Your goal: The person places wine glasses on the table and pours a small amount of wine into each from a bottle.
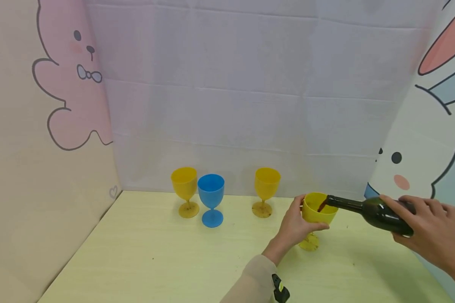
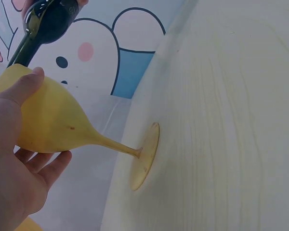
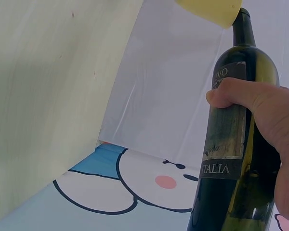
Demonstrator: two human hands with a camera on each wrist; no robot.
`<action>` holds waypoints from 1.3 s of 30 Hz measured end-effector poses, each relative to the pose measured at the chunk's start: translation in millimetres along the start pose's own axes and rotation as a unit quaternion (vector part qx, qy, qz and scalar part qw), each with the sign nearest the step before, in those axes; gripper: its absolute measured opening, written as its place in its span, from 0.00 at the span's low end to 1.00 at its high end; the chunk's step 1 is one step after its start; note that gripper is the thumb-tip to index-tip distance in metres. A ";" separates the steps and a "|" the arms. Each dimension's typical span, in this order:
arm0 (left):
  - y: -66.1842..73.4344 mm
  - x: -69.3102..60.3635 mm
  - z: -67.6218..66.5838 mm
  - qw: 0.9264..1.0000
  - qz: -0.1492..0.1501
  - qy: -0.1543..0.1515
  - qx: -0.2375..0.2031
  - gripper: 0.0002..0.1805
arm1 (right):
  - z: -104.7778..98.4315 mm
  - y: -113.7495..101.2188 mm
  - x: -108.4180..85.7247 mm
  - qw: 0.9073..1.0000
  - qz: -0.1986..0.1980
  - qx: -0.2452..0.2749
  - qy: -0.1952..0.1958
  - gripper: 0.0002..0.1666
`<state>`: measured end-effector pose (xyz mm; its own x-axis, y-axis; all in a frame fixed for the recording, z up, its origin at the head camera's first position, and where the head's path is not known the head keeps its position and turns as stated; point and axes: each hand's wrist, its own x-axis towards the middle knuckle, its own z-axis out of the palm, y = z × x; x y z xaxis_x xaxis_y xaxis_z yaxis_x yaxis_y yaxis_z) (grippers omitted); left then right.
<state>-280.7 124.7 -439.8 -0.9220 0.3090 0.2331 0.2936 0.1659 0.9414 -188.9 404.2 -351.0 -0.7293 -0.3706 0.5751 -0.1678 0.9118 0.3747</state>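
Observation:
A yellow goblet (image 1: 320, 215) at the right of the table is gripped round its bowl by the left hand (image 1: 296, 225). In the left wrist view the goblet (image 2: 55, 115) has its bowl between the thumb and fingers of the left hand (image 2: 19, 144). The right hand (image 1: 436, 227) holds a dark green bottle (image 1: 383, 214) tilted, its neck over the goblet's rim, with dark red at the mouth inside the bowl. The right wrist view shows the right hand (image 3: 265, 110) wrapped round the labelled bottle (image 3: 226, 130).
Toward the back of the pale table (image 1: 155, 261) stand a yellow goblet (image 1: 184, 183) at the left, a blue goblet (image 1: 211, 191) beside it, and another yellow goblet (image 1: 267, 183) nearer the middle. A white cloth (image 1: 220, 105) hangs behind, with printed panels at both sides.

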 end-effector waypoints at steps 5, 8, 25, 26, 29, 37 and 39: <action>-0.8 0.3 -0.3 1.000 0.001 -0.001 -0.001 0.46 | 2.0 -1.4 -1.1 1.000 0.016 0.005 -0.020 0.80; -0.6 0.6 -0.1 1.000 0.001 0.001 -0.001 0.46 | 3.5 -2.7 -2.6 0.999 0.027 0.015 -0.029 0.70; 0.3 -0.7 -0.6 1.000 0.003 -0.001 0.001 0.46 | 13.0 -8.4 -13.8 0.998 0.043 0.056 -0.001 0.64; -0.1 -0.6 -0.7 1.000 0.004 0.000 0.000 0.46 | 13.8 -9.2 -14.1 0.997 0.046 0.059 -0.002 0.64; -1.0 -0.6 -0.6 1.000 0.005 0.000 -0.001 0.46 | 15.8 -12.4 -15.5 0.996 0.057 0.068 -0.008 0.65; -0.4 -0.2 -0.6 1.000 0.006 0.001 -0.002 0.46 | 22.9 -20.2 -20.3 0.990 0.094 0.105 -0.023 0.70; -0.3 0.0 -0.7 1.000 0.007 0.002 0.001 0.46 | 24.1 -21.5 -21.0 0.988 0.100 0.110 -0.025 0.71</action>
<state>-281.0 124.1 -439.9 -0.9184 0.3083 0.2480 0.3077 0.1625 0.9375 -186.0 396.6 -388.6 -0.7938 -0.1743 0.5827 -0.1532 0.9845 0.0858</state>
